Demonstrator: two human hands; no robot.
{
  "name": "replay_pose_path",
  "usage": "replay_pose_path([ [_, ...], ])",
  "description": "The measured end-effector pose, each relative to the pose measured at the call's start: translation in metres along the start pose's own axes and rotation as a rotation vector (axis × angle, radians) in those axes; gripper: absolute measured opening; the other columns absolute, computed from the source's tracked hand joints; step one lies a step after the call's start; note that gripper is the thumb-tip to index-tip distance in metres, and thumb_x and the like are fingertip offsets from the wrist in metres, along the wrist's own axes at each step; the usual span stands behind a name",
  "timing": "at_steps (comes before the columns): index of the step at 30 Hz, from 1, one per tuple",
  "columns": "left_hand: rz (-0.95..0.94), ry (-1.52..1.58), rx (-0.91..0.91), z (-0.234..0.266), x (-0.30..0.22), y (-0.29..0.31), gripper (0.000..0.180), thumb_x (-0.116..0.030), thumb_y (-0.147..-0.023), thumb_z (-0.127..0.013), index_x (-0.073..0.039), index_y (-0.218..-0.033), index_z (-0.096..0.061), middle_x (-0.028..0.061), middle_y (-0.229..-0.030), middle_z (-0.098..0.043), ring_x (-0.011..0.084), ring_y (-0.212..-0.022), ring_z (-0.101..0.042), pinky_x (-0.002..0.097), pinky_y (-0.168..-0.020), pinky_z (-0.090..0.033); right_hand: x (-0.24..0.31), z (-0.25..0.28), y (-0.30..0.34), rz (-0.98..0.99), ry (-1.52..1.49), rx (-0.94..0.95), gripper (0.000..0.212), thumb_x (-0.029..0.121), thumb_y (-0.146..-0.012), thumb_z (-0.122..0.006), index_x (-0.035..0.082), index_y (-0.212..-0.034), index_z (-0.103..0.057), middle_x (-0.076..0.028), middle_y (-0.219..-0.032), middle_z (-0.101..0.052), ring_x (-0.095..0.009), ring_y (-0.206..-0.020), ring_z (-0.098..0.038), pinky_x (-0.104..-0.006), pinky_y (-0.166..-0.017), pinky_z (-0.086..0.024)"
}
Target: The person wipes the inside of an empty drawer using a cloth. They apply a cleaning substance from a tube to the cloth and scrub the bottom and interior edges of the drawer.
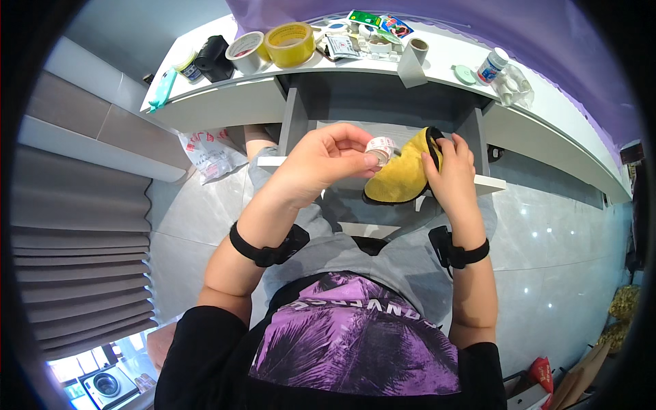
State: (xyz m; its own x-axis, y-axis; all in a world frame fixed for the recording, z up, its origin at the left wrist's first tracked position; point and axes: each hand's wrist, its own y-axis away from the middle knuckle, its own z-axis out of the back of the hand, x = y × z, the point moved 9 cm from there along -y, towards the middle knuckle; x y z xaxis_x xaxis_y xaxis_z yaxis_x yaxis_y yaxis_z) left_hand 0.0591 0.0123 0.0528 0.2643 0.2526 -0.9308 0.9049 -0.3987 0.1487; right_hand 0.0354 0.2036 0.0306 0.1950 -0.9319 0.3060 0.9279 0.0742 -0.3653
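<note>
Between the thumb and fingers of my left hand (338, 154) is a small white roll with red print (380, 149), its side facing up. Just right of it, my right hand (452, 171) grips the black-edged rim of a soft yellow pouch (400, 172), thumb on the near side and fingers behind. The roll is right at the pouch's left side; whether they touch I cannot tell. Both hands are over a pulled-out drawer (294, 116), whose white front (490, 183) shows beyond my right wrist.
Along the white tabletop (437, 85) stand a yellow tape roll (290, 45), a silver tape roll (247, 53), a black case (214, 59), small packets (342, 46), a grey roll (414, 60) and a white bottle (493, 66). A plastic bag (210, 154) lies on the floor at left.
</note>
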Motion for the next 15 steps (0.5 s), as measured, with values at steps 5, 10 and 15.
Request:
replay_pose_path([
  [5, -0.011, -0.123, 0.057, -0.011, 0.007, 0.004, 0.023, -0.003, -0.08, -0.065, 0.001, -0.101, -0.056, 0.007, -0.092, -0.063, 0.0118, -0.083, -0.062, 0.0229, -0.074, -0.05, 0.066, 0.057, 0.003, 0.369, -0.664, 0.035, 0.038, 0.007, -0.076, -0.06, 0.003, -0.113, -0.052, -0.018, -0.114, -0.054, -0.032, -0.106, -0.052, -0.0375, -0.089, -0.041],
  [10, -0.021, -0.064, 0.108, -0.021, 0.008, 0.008, 0.022, -0.002, -0.08, -0.064, 0.004, -0.099, -0.055, 0.0077, -0.089, -0.063, 0.0107, -0.08, -0.061, 0.0228, -0.072, -0.05, 0.084, 0.057, 0.013, 0.362, -0.855, 0.197, 0.042, 0.003, -0.074, -0.061, 0.004, -0.115, -0.052, -0.013, -0.103, -0.06, -0.027, -0.098, -0.058, -0.0346, -0.086, -0.043],
  [15, -0.027, -0.125, 0.118, -0.019, 0.01, 0.013, 0.022, -0.001, -0.079, -0.065, 0.003, -0.099, -0.056, 0.0064, -0.09, -0.063, 0.0097, -0.081, -0.061, 0.0219, -0.072, -0.049, 0.08, 0.05, 0.015, 0.254, -1.022, 0.265, 0.037, 0.0, -0.075, -0.061, 0.004, -0.112, -0.054, -0.008, -0.092, -0.061, -0.018, -0.086, -0.058, -0.0288, -0.078, -0.045],
])
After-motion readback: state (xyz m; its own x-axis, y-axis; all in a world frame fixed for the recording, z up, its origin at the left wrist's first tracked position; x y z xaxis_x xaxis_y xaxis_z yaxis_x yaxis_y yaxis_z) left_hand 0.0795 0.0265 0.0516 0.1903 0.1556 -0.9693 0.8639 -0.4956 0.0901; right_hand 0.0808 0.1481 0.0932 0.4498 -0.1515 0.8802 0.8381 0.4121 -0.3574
